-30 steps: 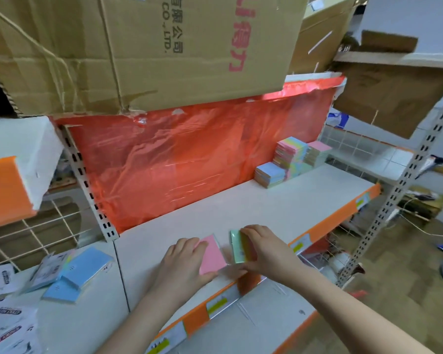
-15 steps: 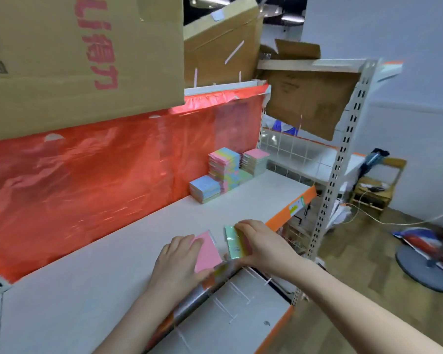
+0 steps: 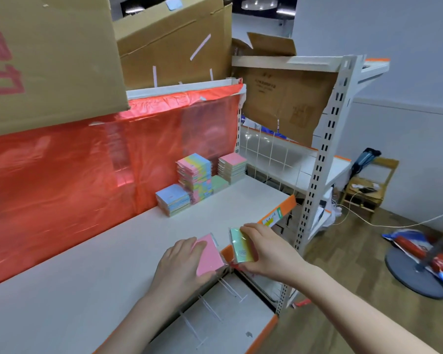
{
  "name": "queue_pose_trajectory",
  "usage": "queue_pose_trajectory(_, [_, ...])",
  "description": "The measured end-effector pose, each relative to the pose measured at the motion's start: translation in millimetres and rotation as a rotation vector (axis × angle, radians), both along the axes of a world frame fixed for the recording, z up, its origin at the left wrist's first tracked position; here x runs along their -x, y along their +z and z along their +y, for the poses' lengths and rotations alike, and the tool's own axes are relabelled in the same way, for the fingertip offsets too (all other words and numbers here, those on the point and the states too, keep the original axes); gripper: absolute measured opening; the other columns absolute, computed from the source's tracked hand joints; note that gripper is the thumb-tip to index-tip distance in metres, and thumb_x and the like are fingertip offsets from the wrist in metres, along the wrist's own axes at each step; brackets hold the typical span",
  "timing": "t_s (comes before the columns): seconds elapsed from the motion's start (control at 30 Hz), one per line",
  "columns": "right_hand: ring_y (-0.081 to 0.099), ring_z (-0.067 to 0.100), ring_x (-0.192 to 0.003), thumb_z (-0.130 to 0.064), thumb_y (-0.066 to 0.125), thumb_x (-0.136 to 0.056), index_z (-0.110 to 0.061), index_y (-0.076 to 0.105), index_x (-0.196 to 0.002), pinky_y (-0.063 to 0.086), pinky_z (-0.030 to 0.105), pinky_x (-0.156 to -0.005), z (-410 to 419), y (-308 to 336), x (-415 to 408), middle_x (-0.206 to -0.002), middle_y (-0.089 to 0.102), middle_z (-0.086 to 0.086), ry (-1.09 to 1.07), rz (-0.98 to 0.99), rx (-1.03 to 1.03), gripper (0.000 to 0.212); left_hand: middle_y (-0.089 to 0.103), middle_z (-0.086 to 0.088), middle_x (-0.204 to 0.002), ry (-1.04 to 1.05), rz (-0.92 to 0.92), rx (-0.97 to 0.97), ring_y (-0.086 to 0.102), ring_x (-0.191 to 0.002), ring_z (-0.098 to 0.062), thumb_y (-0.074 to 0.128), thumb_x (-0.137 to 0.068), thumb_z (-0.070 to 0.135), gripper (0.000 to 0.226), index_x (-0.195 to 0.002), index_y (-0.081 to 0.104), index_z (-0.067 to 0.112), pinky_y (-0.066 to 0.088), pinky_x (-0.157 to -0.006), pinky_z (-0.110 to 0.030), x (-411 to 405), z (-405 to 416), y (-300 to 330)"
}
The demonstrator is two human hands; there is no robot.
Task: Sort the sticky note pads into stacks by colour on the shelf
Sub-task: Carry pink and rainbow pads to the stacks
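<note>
My left hand (image 3: 180, 261) grips a wrapped pink sticky note pad (image 3: 209, 254) at the front edge of the white shelf (image 3: 92, 272). Just to its right, my right hand (image 3: 269, 251) holds a green-and-yellow pad (image 3: 239, 245) tilted on edge over the shelf's orange lip. Against the red backing stand the sorted stacks: a low blue-topped stack (image 3: 173, 199), a tall multicolour stack (image 3: 195, 175), a small green stack (image 3: 219, 183) and a pink-topped stack (image 3: 232, 168).
Red plastic sheet (image 3: 87, 169) backs the shelf. Large cardboard boxes (image 3: 51, 54) overhang from above. A perforated upright (image 3: 317, 180) and wire divider (image 3: 269, 154) bound the shelf on the right. A lower shelf (image 3: 215, 318) lies beneath my hands. A fan base (image 3: 414, 274) stands on the wooden floor.
My view has swung to the right, bringing the stacks and the room beyond closer to centre. Both hands keep the same pads at the shelf's front edge.
</note>
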State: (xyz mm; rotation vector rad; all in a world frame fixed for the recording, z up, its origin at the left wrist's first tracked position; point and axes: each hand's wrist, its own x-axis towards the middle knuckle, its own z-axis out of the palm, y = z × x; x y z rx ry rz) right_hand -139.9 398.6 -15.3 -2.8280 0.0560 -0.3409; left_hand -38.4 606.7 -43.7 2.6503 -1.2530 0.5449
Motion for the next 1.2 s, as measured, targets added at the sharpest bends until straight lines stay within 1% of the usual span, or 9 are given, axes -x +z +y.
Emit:
queue_pose_trajectory(0.17, [0.032,0.014,-0.135,-0.052,0.061,-0.076,-0.013,0.036,-0.141,0.024,0.02,-0.11,-26,-5,-30,-0.144,0.037,0.001,0.013,0.022,-0.001,0.079,0.067,0.008,-0.096,-0.047,-0.022,0.054,0.067,-0.085,-0.012,0.036,-0.061,0.07,0.063,-0.102,0.059,0.029,0.054,-0.064,-0.023,-32,-30,-3])
queue_pose_trajectory(0.33, [0.027,0.012,-0.137,-0.045,0.063,-0.078,-0.015,0.034,-0.143,0.023,0.019,-0.11,-62,-1,-75,-0.146,0.033,0.0,0.014,0.036,-0.005,0.077,0.066,0.01,-0.097,-0.047,-0.028,0.121,0.056,-0.091,-0.01,0.035,-0.062,0.071,0.061,-0.106,0.048,0.031,0.052,-0.066,-0.02,-76,-68,-5])
queue_pose_trajectory(0.53, [0.025,0.01,-0.137,-0.048,0.066,-0.078,-0.017,0.031,-0.144,0.026,0.021,-0.11,-101,12,-135,-0.147,0.03,-0.004,0.052,0.051,0.008,0.081,0.066,0.007,-0.098,0.024,-0.064,0.141,0.048,-0.094,-0.011,0.035,-0.067,0.071,0.062,-0.103,0.061,0.027,0.053,-0.066,-0.022,-128,-100,2])
queue_pose_trajectory(0.73, [0.024,0.011,-0.137,-0.044,0.069,-0.079,-0.015,0.029,-0.146,0.021,0.017,-0.108,-110,29,-186,-0.149,0.028,-0.003,0.158,-0.009,-0.028,0.083,0.065,0.006,-0.106,0.101,-0.056,0.134,0.051,-0.097,-0.012,0.042,-0.067,0.065,0.06,-0.108,0.06,0.024,0.054,-0.072,-0.028,-156,-100,13])
queue_pose_trajectory(0.87, [0.027,0.012,-0.134,-0.039,0.072,-0.078,-0.016,0.033,-0.144,0.023,0.017,-0.105,-104,49,-230,-0.145,0.032,-0.003,0.282,-0.073,-0.074,0.08,0.064,0.005,-0.106,0.217,-0.089,0.123,0.05,-0.099,-0.013,0.043,-0.068,0.064,0.06,-0.107,0.063,0.023,0.051,-0.073,-0.028,-167,-85,29])
queue_pose_trajectory(0.97, [0.03,0.018,-0.134,-0.034,0.074,-0.076,-0.01,0.037,-0.142,0.026,0.023,-0.109,-100,61,-271,-0.144,0.036,0.004,0.379,-0.078,-0.04,0.079,0.063,0.002,-0.107,0.318,-0.127,0.136,0.049,-0.099,-0.015,0.045,-0.068,0.061,0.058,-0.107,0.063,0.021,0.038,-0.077,-0.028,-169,-72,36])
queue_pose_trajectory(1.03, [0.031,0.021,-0.133,-0.032,0.075,-0.075,-0.008,0.039,-0.14,0.028,0.027,-0.109,-97,68,-295,-0.143,0.038,0.007,0.448,-0.061,0.0,0.078,0.063,0.003,-0.107,0.41,-0.128,0.128,0.05,-0.099,-0.016,0.044,-0.068,0.061,0.058,-0.107,0.064,0.021,0.044,-0.076,-0.03,-169,-66,41])
queue_pose_trajectory(1.1, [0.033,0.022,-0.131,-0.032,0.075,-0.076,-0.007,0.041,-0.139,0.025,0.023,-0.106,-93,74,-316,-0.14,0.041,0.009,0.521,-0.014,0.044,0.076,0.064,0.004,-0.106,0.496,-0.116,0.116,0.05,-0.098,-0.015,0.042,-0.068,0.062,0.059,-0.105,0.066,0.022,0.051,-0.072,-0.03,-168,-63,45])
queue_pose_trajectory(1.2, [0.032,0.023,-0.132,-0.038,0.077,-0.073,-0.006,0.042,-0.138,0.024,0.023,-0.108,-87,78,-343,-0.14,0.041,0.009,0.607,0.089,0.112,0.081,0.066,0.003,-0.104,0.591,-0.105,0.087,0.052,-0.096,-0.015,0.041,-0.067,0.063,0.06,-0.103,0.067,0.023,0.053,-0.07,-0.03,-166,-61,49])
